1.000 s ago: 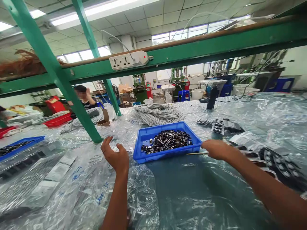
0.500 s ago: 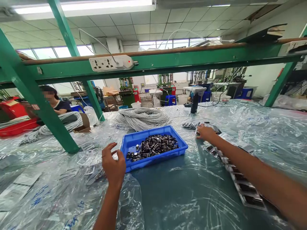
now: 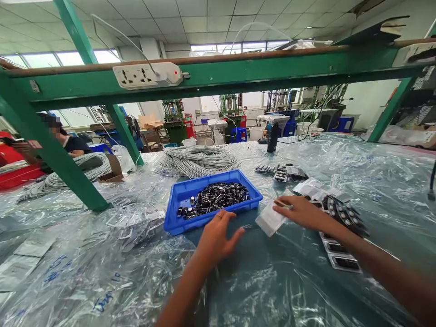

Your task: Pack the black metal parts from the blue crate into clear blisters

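Observation:
My right hand (image 3: pixel 296 210) pinches a flat, translucent white plastic packet (image 3: pixel 270 220), tilted over the table to the right of the blue tray (image 3: pixel 213 223). Something thin and yellowish shows at its fingers, too small to name. My left hand (image 3: pixel 220 236) is held with thumb and fingers apart, just before the tray's front edge, with nothing in it. Small black and silver parts (image 3: pixel 221 200) lie heaped in the tray. Beside my right forearm runs a row of clear packs with dark contents (image 3: pixel 344 262), partly hidden by the arm.
Behind the tray lies a coil of grey cable (image 3: pixel 199 161). More small packs (image 3: pixel 289 172) and a black bottle-like object (image 3: pixel 272 137) stand farther right. Plastic sheeting (image 3: pixel 136 277) covers the table. A green frame post (image 3: pixel 68 159) rises at left; a person sits beyond.
My right hand has come back toward me from the far packs, now with the translucent packet. My left hand has moved right, from the tray's left side to its front. The view has shifted slightly.

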{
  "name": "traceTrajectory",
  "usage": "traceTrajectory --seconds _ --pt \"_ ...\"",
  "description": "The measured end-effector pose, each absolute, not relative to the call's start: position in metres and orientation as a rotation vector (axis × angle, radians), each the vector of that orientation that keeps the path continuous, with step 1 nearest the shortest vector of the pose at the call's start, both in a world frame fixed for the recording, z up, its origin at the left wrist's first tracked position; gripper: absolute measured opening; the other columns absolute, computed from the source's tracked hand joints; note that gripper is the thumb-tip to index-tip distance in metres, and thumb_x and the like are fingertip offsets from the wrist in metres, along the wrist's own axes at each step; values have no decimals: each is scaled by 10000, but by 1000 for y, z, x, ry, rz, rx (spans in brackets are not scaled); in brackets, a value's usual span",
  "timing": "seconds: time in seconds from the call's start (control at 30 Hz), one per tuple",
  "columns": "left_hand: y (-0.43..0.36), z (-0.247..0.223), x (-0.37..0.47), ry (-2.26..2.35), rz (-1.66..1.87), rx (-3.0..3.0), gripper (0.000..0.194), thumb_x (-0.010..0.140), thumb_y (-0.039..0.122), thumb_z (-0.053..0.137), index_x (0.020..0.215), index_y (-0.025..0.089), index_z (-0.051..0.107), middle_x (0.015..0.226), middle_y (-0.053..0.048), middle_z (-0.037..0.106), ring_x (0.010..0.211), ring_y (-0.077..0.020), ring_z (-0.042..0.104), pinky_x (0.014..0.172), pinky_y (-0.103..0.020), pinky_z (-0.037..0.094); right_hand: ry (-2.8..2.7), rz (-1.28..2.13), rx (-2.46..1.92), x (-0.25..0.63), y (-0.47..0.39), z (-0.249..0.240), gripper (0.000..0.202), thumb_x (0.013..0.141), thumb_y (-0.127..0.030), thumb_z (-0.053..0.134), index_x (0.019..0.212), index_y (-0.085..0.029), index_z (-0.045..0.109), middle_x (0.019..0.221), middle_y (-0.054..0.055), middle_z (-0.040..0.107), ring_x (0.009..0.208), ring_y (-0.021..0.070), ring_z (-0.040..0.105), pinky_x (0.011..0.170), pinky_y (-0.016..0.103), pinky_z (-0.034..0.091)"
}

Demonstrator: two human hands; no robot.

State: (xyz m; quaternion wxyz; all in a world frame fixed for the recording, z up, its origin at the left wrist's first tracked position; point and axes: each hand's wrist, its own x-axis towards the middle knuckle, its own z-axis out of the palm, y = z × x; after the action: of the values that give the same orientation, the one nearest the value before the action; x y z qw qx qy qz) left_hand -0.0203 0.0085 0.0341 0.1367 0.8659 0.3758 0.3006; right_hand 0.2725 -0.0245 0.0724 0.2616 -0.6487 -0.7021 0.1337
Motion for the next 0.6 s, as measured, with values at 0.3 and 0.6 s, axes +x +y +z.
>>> traceTrajectory --seconds 0.3,0.6 --pt "-14 0 49 1252 529 2482 667 857 501 632 1378 119 467 1376 -178 514 1283 -347 457 1073 -495 371 -1255 1218 -960 207 -6 66 594 840 -703 488 526 -201 445 457 -59 303 379 73 240 402 242 161" --pt "-8 -4 49 1260 550 2257 515 679 421 826 1074 150 638 1113 -112 601 1100 -306 536 962 -436 423 -897 1262 -781 166 9 16 541 781 -517 587 448 -215 285 419 -83 187 367 53 142 385 239 109"
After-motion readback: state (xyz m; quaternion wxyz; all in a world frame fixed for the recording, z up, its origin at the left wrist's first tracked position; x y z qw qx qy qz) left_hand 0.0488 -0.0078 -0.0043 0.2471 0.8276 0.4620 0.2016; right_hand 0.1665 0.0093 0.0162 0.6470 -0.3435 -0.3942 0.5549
